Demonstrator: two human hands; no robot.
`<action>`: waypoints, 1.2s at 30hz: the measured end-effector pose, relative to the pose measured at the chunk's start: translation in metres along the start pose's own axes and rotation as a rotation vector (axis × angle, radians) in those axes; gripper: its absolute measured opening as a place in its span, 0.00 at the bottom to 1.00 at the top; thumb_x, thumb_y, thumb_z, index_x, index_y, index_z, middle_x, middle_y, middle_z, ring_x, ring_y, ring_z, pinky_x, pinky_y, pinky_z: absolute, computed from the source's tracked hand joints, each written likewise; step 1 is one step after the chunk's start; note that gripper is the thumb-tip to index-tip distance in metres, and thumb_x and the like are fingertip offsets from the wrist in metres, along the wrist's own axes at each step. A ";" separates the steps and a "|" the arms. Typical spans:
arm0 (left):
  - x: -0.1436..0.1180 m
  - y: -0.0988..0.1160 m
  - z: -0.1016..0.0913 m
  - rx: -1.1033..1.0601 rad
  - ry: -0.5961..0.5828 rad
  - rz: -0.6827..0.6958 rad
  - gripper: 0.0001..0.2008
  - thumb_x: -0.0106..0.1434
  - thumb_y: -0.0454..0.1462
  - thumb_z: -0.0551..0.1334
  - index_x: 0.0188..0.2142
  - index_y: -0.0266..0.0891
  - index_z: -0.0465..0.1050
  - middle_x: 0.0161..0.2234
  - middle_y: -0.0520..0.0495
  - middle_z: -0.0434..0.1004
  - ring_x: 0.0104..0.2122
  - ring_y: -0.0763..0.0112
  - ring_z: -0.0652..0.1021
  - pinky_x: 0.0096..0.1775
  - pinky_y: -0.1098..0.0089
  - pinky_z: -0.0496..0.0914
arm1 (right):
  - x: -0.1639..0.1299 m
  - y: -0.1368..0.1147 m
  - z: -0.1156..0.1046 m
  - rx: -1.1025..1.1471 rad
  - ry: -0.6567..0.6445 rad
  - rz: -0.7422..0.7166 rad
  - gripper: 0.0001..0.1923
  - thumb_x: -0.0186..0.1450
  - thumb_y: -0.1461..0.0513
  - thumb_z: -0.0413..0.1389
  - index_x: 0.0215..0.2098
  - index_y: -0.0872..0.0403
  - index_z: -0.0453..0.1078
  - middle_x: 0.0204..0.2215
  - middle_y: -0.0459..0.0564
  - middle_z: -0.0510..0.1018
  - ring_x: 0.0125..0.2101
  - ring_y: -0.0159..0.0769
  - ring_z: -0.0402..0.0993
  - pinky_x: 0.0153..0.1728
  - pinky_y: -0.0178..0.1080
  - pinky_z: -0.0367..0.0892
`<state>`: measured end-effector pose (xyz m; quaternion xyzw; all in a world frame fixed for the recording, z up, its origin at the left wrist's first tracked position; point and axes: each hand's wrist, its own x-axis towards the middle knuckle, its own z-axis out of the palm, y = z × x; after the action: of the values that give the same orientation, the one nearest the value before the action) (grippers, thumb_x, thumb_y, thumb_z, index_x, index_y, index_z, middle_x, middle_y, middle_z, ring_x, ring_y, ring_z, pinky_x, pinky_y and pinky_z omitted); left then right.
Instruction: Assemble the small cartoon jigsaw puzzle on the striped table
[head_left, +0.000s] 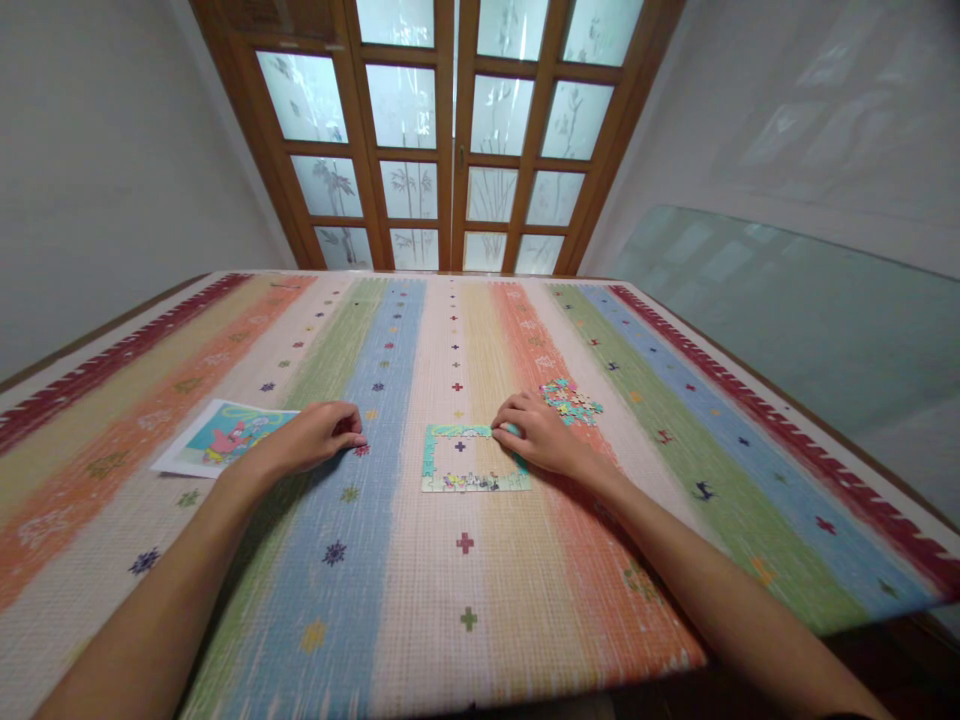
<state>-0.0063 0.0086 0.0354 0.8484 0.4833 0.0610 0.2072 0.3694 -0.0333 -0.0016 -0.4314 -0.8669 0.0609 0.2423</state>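
Puzzle work lay a little right of the table's middle: a small rectangular jigsaw frame of turquoise and pale cardboard pieces (475,459), only its border joined and its centre open, its long side running across the person from left to right. The right hand (541,433) was the nearer one; its curled fingertips touched the frame's upper right corner, but whether they pinched a piece I could not tell. Just beyond that hand sat a small heap of loose multicoloured pieces (571,400). The left hand (318,436), loosely curled, rested apart on the striped woven tablecloth (420,590), beside a printed cartoon reference picture (219,437).
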 end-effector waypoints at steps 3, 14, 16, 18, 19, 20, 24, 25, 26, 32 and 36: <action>0.001 0.003 0.003 -0.027 0.031 -0.003 0.12 0.62 0.47 0.60 0.31 0.41 0.70 0.30 0.46 0.77 0.31 0.63 0.75 0.37 0.66 0.65 | 0.000 0.001 0.001 0.001 0.004 0.001 0.07 0.69 0.63 0.57 0.35 0.52 0.77 0.36 0.54 0.80 0.39 0.45 0.73 0.44 0.48 0.68; 0.005 0.026 0.015 -0.226 0.098 -0.002 0.13 0.61 0.48 0.61 0.32 0.42 0.71 0.27 0.50 0.75 0.30 0.65 0.73 0.34 0.67 0.64 | -0.001 -0.001 0.000 -0.020 0.003 -0.030 0.07 0.69 0.62 0.58 0.39 0.51 0.79 0.38 0.55 0.80 0.40 0.46 0.73 0.44 0.50 0.68; 0.006 0.031 0.019 -0.298 0.114 0.009 0.13 0.62 0.48 0.60 0.34 0.41 0.72 0.28 0.49 0.76 0.30 0.64 0.74 0.34 0.66 0.66 | -0.001 -0.001 0.000 -0.023 -0.002 -0.028 0.07 0.69 0.62 0.58 0.39 0.51 0.79 0.38 0.55 0.80 0.40 0.46 0.73 0.44 0.50 0.69; 0.008 0.036 0.023 -0.413 0.113 0.013 0.14 0.63 0.48 0.60 0.36 0.41 0.73 0.29 0.48 0.77 0.30 0.65 0.75 0.34 0.65 0.68 | -0.001 -0.001 0.000 -0.025 -0.008 -0.025 0.06 0.69 0.62 0.58 0.39 0.51 0.79 0.38 0.55 0.80 0.41 0.47 0.73 0.45 0.50 0.69; 0.008 0.039 0.025 -0.485 0.111 0.013 0.14 0.63 0.48 0.61 0.37 0.40 0.73 0.30 0.47 0.78 0.30 0.65 0.76 0.35 0.64 0.69 | -0.001 -0.001 0.000 -0.027 -0.010 -0.023 0.06 0.69 0.62 0.58 0.39 0.52 0.79 0.39 0.56 0.80 0.41 0.47 0.74 0.45 0.50 0.69; 0.009 0.041 0.027 -0.559 0.111 0.013 0.14 0.62 0.48 0.61 0.38 0.40 0.72 0.31 0.46 0.79 0.30 0.65 0.77 0.36 0.63 0.71 | -0.001 -0.002 0.000 -0.025 -0.009 -0.022 0.06 0.69 0.62 0.58 0.39 0.52 0.79 0.39 0.56 0.80 0.41 0.47 0.74 0.45 0.50 0.69; 0.011 0.054 0.037 -0.801 0.109 -0.007 0.17 0.60 0.49 0.66 0.40 0.40 0.71 0.34 0.42 0.82 0.31 0.64 0.80 0.38 0.60 0.74 | -0.001 -0.008 -0.002 0.011 0.020 -0.014 0.07 0.69 0.62 0.58 0.41 0.52 0.79 0.40 0.56 0.80 0.42 0.47 0.74 0.45 0.50 0.70; 0.011 0.058 0.040 -0.851 0.109 -0.017 0.18 0.59 0.50 0.67 0.40 0.39 0.71 0.33 0.42 0.82 0.30 0.64 0.80 0.37 0.60 0.74 | -0.001 -0.010 -0.002 0.031 0.032 -0.017 0.07 0.70 0.62 0.58 0.41 0.51 0.79 0.41 0.56 0.80 0.42 0.46 0.74 0.45 0.49 0.70; 0.011 0.062 0.043 -0.899 0.108 -0.027 0.19 0.58 0.50 0.69 0.40 0.39 0.72 0.33 0.41 0.83 0.29 0.64 0.80 0.36 0.60 0.74 | 0.000 -0.013 -0.001 0.056 0.044 -0.025 0.06 0.70 0.62 0.58 0.42 0.51 0.78 0.41 0.55 0.80 0.42 0.45 0.74 0.45 0.49 0.70; 0.011 0.084 0.059 -1.107 0.112 -0.047 0.20 0.55 0.48 0.74 0.39 0.38 0.73 0.32 0.41 0.84 0.31 0.62 0.82 0.35 0.62 0.76 | 0.003 -0.038 0.006 0.248 0.119 -0.118 0.08 0.71 0.59 0.60 0.48 0.51 0.76 0.41 0.53 0.79 0.43 0.42 0.74 0.45 0.47 0.70; 0.009 0.098 0.065 -1.171 0.083 -0.044 0.21 0.55 0.47 0.75 0.41 0.38 0.74 0.31 0.43 0.84 0.30 0.63 0.82 0.37 0.62 0.76 | 0.002 -0.052 0.010 0.357 0.160 -0.158 0.10 0.71 0.58 0.60 0.50 0.50 0.75 0.41 0.52 0.79 0.43 0.41 0.74 0.45 0.46 0.70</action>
<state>0.0960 -0.0472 0.0157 0.5794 0.3943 0.3467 0.6233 0.3265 -0.0627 0.0064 -0.3158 -0.8514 0.1599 0.3870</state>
